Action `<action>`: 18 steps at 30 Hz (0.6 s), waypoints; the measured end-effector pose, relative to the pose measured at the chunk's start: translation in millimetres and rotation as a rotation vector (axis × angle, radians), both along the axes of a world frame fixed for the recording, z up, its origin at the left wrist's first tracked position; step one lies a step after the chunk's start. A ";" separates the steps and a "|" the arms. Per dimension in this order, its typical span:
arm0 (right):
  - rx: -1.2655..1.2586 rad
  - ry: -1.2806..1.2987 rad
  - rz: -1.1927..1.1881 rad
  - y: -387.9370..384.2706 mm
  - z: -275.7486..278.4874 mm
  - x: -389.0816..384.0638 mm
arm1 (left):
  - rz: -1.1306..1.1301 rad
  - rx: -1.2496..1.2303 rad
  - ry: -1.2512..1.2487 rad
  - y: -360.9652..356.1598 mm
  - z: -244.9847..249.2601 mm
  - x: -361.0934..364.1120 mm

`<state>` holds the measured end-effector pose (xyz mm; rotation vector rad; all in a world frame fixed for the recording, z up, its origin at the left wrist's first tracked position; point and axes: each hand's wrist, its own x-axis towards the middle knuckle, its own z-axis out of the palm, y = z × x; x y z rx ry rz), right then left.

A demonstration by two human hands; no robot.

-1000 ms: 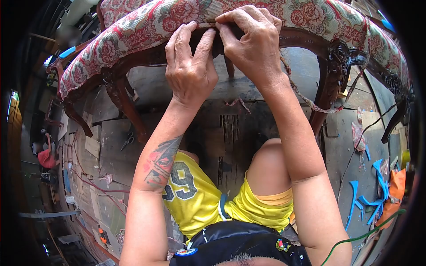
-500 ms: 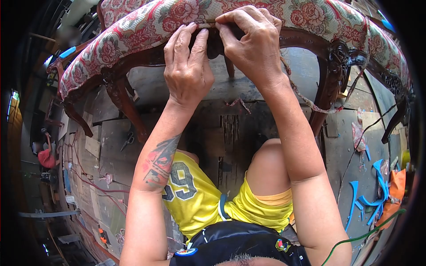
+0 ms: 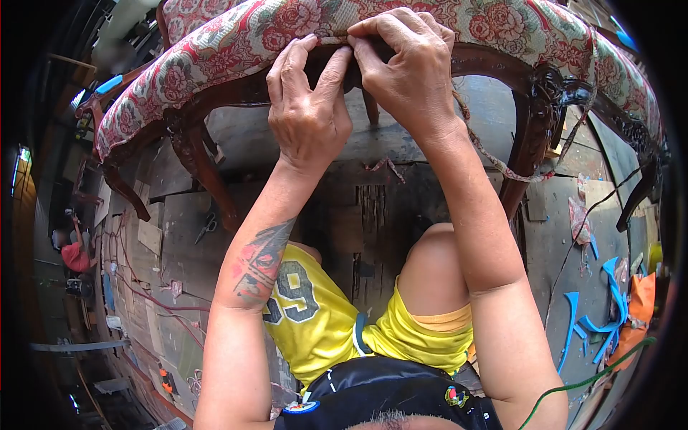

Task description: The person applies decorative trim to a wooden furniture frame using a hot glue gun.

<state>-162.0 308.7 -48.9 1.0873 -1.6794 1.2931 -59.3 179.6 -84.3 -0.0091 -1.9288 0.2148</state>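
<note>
A: Where's the chair?
B: Far side of the view, beyond the person's knees. Its floral fabric (image 3: pixel 215 43) runs across the top, left to right, over a dark carved wooden frame (image 3: pixel 534 107).
A: L hand?
B: The L hand (image 3: pixel 308 118) is up at the seat's front edge, approx. mid-chair. Its fingers (image 3: pixel 290 68) are close together and bent, w/ the tips pressed on the fabric's lower edge where it meets the frame. Can't tell if they pinch the cloth or only press on it.
A: And the R hand?
B: The R hand (image 3: pixel 412 72) is just beside it, to the right. Can't tell if the two touch. Its fingers are curled down over the same fabric edge and closed on it, knuckles up.
A: Anything hanging?
B: A braided trim cord (image 3: pixel 494 159) drops from behind the R wrist and trails right toward the front chair leg (image 3: pixel 523 165).
A: Floor?
B: The floor (image 3: pixel 179 215) is worn and patchy. Scissors (image 3: pixel 206 228) lie on the left, near the other leg (image 3: pixel 208 172). There are blue strips (image 3: pixel 609 301) and sth orange (image 3: pixel 641 301) on the right, and a green cable (image 3: pixel 588 380) at the near right corner.
A: The person?
B: Yellow garment (image 3: pixel 315 322) w/ a dark number, near and centre. Bare knee (image 3: pixel 437 265) just under the R forearm. Tattoo (image 3: pixel 258 265) on the L forearm.
</note>
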 end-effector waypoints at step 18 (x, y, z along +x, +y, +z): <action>-0.026 0.125 -0.031 -6.0 -11.6 -12.4 | -0.113 0.020 0.009 -4.9 2.6 2.3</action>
